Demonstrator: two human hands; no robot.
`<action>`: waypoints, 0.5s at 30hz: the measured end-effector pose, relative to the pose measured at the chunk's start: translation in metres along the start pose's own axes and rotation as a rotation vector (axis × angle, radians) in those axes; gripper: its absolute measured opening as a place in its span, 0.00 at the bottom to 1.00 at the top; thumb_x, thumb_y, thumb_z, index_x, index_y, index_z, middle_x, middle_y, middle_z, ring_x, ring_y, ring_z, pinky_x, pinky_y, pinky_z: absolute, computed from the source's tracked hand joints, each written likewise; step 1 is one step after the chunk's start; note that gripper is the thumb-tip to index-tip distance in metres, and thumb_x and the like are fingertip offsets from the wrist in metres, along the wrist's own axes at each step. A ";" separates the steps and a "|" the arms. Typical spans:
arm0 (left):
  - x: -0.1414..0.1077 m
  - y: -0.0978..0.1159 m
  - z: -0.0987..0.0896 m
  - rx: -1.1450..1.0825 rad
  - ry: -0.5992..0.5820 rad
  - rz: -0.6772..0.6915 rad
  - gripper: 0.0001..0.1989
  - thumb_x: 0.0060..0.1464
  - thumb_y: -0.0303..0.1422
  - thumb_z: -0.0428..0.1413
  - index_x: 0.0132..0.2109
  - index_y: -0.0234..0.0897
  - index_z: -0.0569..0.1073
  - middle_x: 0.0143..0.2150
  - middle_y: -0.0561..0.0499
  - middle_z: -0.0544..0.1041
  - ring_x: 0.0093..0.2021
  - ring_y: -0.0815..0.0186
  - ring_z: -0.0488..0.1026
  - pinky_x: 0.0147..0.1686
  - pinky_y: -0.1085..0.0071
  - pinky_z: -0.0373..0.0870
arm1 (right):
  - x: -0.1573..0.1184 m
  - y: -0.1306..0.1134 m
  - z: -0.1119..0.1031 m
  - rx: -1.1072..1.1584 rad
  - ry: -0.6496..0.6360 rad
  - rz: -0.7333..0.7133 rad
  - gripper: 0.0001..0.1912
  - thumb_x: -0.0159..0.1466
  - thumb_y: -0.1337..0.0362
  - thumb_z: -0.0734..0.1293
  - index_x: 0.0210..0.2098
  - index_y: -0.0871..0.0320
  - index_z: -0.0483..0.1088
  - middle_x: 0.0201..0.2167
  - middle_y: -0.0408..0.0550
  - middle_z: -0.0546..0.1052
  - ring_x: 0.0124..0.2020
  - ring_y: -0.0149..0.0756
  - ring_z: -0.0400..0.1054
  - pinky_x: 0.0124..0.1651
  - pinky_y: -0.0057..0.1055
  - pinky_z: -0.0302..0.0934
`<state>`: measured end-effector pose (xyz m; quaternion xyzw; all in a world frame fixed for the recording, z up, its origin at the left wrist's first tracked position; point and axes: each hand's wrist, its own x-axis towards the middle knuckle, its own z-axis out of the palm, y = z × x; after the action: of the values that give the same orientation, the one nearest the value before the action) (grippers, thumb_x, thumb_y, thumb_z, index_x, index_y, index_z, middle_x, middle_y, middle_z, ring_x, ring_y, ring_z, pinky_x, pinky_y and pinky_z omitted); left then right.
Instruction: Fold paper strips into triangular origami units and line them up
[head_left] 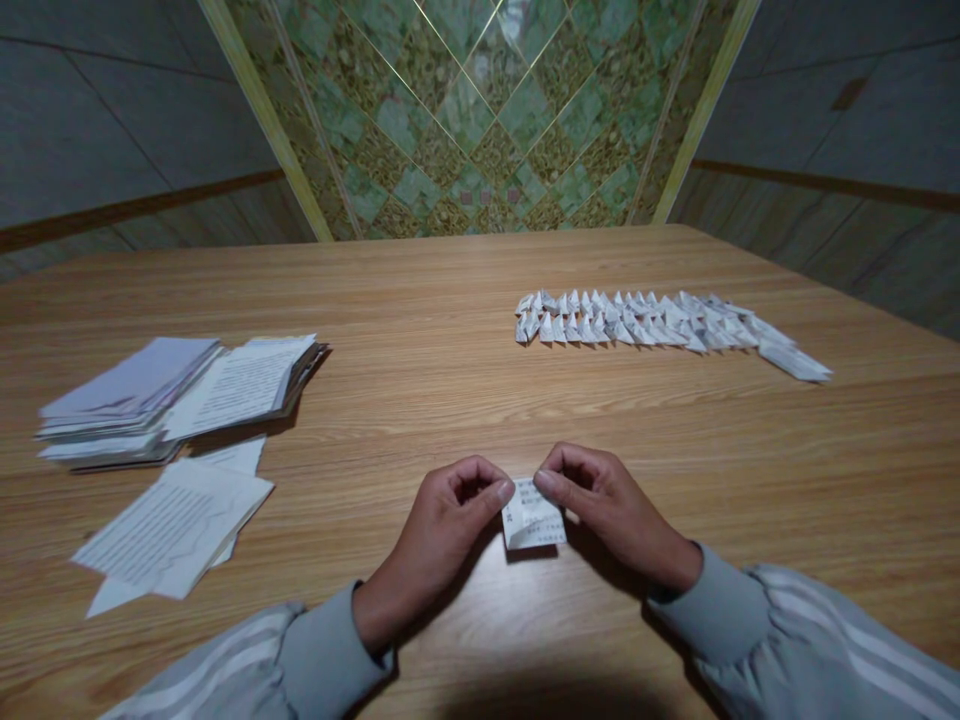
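Observation:
Between my hands is a small folded piece of printed paper (534, 522), held just above the wooden table near its front. My left hand (459, 515) pinches its upper left corner between thumb and fingers. At the upper right corner, my right hand (611, 505) grips it the same way. Dark print runs across the face turned toward me, and a crease shows in its lower part. The rear side of the paper is hidden.
Two rows of small folded paper pieces (622, 322) stand at the back right of the table (390, 380). Stacked papers (135, 385) and an open printed bundle (244, 385) lie at the left, with loose lined sheets (172, 525) nearer me. A tiled wall (487, 120) rises behind.

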<state>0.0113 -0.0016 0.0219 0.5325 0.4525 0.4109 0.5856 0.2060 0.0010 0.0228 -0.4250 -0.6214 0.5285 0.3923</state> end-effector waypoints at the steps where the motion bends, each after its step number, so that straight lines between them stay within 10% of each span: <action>1: 0.000 0.000 0.000 -0.001 -0.012 -0.010 0.12 0.54 0.38 0.62 0.29 0.34 0.75 0.25 0.54 0.71 0.26 0.70 0.64 0.27 0.74 0.60 | 0.000 -0.001 0.000 -0.022 -0.023 0.001 0.17 0.66 0.52 0.67 0.29 0.59 0.70 0.24 0.40 0.69 0.26 0.29 0.59 0.29 0.27 0.53; 15: -0.012 0.005 0.012 -0.123 -0.062 -0.065 0.13 0.60 0.43 0.57 0.39 0.36 0.70 0.32 0.51 0.75 0.32 0.66 0.71 0.33 0.70 0.67 | 0.004 0.002 0.003 0.255 0.175 0.059 0.18 0.62 0.49 0.70 0.31 0.57 0.66 0.23 0.38 0.66 0.24 0.28 0.58 0.27 0.26 0.54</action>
<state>0.0201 -0.0154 0.0281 0.4929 0.4252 0.4022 0.6439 0.2022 0.0044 0.0202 -0.4340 -0.4999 0.5755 0.4801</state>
